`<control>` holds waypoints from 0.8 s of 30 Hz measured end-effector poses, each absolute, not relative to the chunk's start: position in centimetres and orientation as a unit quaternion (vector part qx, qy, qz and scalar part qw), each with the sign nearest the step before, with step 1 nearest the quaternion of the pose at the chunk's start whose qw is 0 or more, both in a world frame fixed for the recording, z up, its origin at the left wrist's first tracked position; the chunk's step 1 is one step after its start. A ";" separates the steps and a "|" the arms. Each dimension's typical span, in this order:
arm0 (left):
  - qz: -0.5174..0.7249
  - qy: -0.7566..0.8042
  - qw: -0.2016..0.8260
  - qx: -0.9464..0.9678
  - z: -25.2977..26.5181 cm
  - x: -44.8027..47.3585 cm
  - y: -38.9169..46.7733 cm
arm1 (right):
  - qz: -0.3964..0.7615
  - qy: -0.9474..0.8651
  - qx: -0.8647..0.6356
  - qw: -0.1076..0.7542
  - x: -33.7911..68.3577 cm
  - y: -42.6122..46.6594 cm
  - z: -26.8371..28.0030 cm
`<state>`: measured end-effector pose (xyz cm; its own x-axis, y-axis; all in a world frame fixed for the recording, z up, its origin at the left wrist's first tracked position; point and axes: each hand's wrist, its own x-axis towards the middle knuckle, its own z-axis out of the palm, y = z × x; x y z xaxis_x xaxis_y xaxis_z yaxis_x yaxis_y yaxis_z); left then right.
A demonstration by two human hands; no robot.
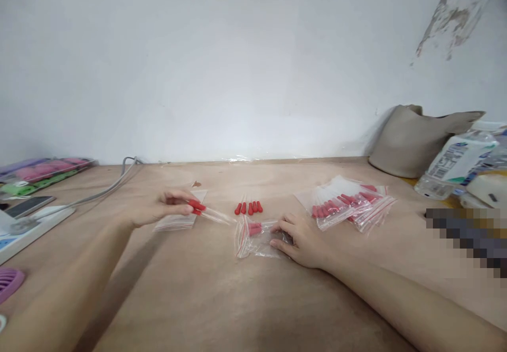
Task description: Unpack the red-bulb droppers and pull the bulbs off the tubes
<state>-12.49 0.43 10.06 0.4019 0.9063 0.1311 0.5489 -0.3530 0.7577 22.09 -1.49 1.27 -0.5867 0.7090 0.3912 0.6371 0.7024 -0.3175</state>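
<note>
My left hand (168, 207) is closed on droppers (197, 205) with red rubber bulbs; their clear tubes point right, toward the mouth of a zip bag. This clear zip bag (259, 245) has a red-lined seal at its left end and red-bulbed droppers inside. My right hand (299, 238) grips the bag's right end, thumb and fingers curled around it. Just beyond the bag, several loose droppers (250, 208) lie in a row, bulbs toward me. Beneath my left hand is a stack of flat zip bags (178, 221), partly covered by the hand.
Filled zip bags (352, 204) of droppers are piled right of my right hand. A grey-brown bag (412, 141) and a clear plastic bottle (455, 159) stand at the back right. On the left are a power strip (43, 230) with a cable, a phone (29, 206) and a purple object (10, 283).
</note>
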 end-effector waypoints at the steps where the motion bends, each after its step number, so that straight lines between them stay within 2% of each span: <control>1: 0.320 0.493 0.290 0.756 11.0 -13.0 0.4 | 0.077 -0.888 -0.377 0.251 22.1 -1.5 1.3; 3: 0.401 0.519 0.214 0.724 11.8 -13.2 0.4 | 0.084 -0.889 -0.374 0.252 22.1 -1.5 1.3; 6: 0.495 0.527 0.055 0.688 10.0 -11.3 1.0 | 0.079 -0.888 -0.379 0.250 22.1 -1.5 1.2; 8: 0.476 0.508 -0.035 0.717 7.3 -9.3 1.8 | 0.076 -0.888 -0.379 0.249 22.1 -1.4 1.1; 11: 0.378 0.453 -0.130 0.797 3.4 -6.9 2.7 | 0.079 -0.889 -0.374 0.252 22.1 -1.4 1.2; 15: 0.281 0.441 -0.155 0.838 1.0 -5.8 3.1 | 0.083 -0.891 -0.367 0.253 22.0 -1.5 1.4; 24: 0.292 0.473 -0.059 0.829 1.0 -5.4 2.4 | 0.059 -0.889 -0.382 0.246 22.1 -1.5 1.1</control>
<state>-5.35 2.37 0.96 0.3821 0.7499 0.5401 0.8185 -0.5460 0.1789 22.14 -1.47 1.09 -0.5875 0.7080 0.3919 0.6495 0.7014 -0.2935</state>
